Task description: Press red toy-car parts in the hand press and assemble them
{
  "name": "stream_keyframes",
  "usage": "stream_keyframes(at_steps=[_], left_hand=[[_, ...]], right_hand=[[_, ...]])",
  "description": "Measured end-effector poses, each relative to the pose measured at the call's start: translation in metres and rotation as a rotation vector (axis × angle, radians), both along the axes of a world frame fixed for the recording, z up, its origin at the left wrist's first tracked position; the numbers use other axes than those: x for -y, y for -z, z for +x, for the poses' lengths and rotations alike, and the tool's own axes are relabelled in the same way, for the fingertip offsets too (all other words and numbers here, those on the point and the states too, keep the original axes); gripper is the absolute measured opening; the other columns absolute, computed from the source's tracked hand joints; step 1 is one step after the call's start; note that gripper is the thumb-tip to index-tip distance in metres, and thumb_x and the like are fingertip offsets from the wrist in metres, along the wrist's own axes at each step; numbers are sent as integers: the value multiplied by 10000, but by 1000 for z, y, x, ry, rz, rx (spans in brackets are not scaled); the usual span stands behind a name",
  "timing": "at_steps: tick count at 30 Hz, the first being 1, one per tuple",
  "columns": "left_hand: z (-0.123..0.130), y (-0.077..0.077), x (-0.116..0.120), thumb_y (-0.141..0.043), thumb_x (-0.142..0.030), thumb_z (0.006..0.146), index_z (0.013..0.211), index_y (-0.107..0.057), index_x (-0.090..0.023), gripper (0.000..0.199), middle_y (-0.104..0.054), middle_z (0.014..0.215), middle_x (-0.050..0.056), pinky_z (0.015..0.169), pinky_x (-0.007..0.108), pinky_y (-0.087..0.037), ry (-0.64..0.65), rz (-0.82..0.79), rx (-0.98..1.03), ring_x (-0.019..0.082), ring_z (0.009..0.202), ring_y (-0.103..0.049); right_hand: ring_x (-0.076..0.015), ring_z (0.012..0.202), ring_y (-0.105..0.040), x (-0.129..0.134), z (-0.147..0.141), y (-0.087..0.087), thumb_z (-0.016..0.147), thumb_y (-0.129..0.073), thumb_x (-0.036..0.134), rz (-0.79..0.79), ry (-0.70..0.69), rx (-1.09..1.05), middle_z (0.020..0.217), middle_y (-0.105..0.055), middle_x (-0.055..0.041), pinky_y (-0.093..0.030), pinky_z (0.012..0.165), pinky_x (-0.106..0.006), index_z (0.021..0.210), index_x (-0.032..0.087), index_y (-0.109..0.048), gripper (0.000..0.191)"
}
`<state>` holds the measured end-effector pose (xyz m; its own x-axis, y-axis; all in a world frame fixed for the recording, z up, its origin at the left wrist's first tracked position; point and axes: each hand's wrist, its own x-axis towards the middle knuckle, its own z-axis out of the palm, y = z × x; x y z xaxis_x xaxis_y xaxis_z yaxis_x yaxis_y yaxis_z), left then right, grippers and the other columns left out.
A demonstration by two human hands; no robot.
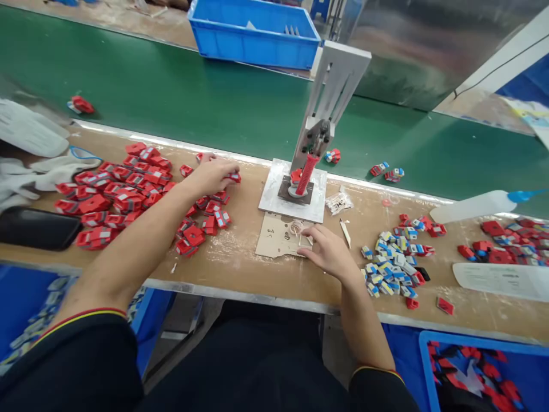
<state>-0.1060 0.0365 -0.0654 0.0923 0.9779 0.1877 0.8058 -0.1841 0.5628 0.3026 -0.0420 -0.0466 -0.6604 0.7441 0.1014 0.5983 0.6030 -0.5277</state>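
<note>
My left hand (214, 173) is over the right edge of the pile of red toy parts (128, 189), its fingers closed round a red part (233, 177). My right hand (323, 247) pinches a thin white stick (300, 239) above a piece of cardboard (270, 236), beside a small round clear dish (295, 228). Behind the cardboard stands a metal hand press (317, 131) with a red handle (307, 173) on a pale base plate (268, 189). A red piece (295, 176) sits in the press.
White, blue and yellow parts (388, 266) lie right of my right hand. Two white bottles (476, 207) and more red parts (510, 243) are farther right. A black phone (38, 229) lies left. Behind runs a green belt (171, 103), with a blue crate (257, 43) beyond.
</note>
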Motion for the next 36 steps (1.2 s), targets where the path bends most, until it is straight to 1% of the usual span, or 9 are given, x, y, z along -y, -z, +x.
stream_keyframes(at_steps=[3,6,11,14,17,23,29,33,36], left_hand=[[29,-4,19,-820,-435,774,1051,-700,-298,332,-727,994,62,913,439,-579,-143,198,563,271,959,-734],[69,-1,42,-783,-571,861,1176,-663,-375,391,-731,1053,41,683,346,-586,-175,210,1062,216,865,-740],[118,24,59,-716,-676,898,1096,-708,-268,453,-772,1046,100,732,370,-649,-182,-30,1364,240,922,-755],[123,38,62,-616,-689,971,1138,-705,-273,457,-789,1087,98,807,382,-673,-176,-55,1379,227,953,-768],[121,45,68,-752,-613,918,1228,-692,-346,413,-795,1158,48,894,357,-667,-158,-57,1380,191,998,-778],[133,38,85,-960,-532,728,1259,-737,-284,628,-803,1153,88,949,370,-666,-114,-27,1208,219,1016,-793],[159,28,97,-934,-381,800,1082,-776,-215,364,-800,1169,98,961,336,-659,-31,214,907,219,1080,-786],[165,25,104,-889,-431,850,1079,-766,-212,340,-829,1107,96,959,371,-662,28,214,733,225,1029,-802],[167,23,108,-885,-441,851,1102,-774,-222,350,-840,1095,87,945,378,-665,51,204,641,228,1006,-810]], right_hand=[[-254,1011,-706,-11,-15,5,975,-710,254,24,-11,106,1076,-768,-81,-527,804,-338,1080,257,-711,105],[-235,970,-672,-20,-25,4,1043,-592,237,54,-14,172,1022,-766,-73,-470,737,-320,1006,252,-727,141],[-240,1006,-626,-27,-30,0,994,-655,209,66,-73,179,1063,-757,-78,-471,767,-329,1096,236,-719,123],[-244,1012,-612,-27,-30,4,994,-679,249,56,-138,131,1050,-769,-73,-479,769,-340,1067,244,-736,93],[-236,962,-617,-28,-29,13,1041,-596,252,67,-139,94,999,-788,-72,-488,761,-349,978,248,-761,177],[-236,882,-695,-34,-23,29,1022,-603,255,27,24,-165,914,-810,-66,-554,821,-379,946,259,-786,198],[-188,721,-683,-28,-14,15,958,-724,311,-48,161,-510,820,-787,-27,-550,703,-346,870,270,-760,103],[-204,712,-701,-14,-18,3,903,-805,464,-43,414,-904,756,-743,-18,-573,687,-381,853,281,-696,218],[-216,693,-703,-5,-31,3,878,-807,538,-97,414,-964,716,-716,-18,-599,694,-414,822,285,-666,295]])
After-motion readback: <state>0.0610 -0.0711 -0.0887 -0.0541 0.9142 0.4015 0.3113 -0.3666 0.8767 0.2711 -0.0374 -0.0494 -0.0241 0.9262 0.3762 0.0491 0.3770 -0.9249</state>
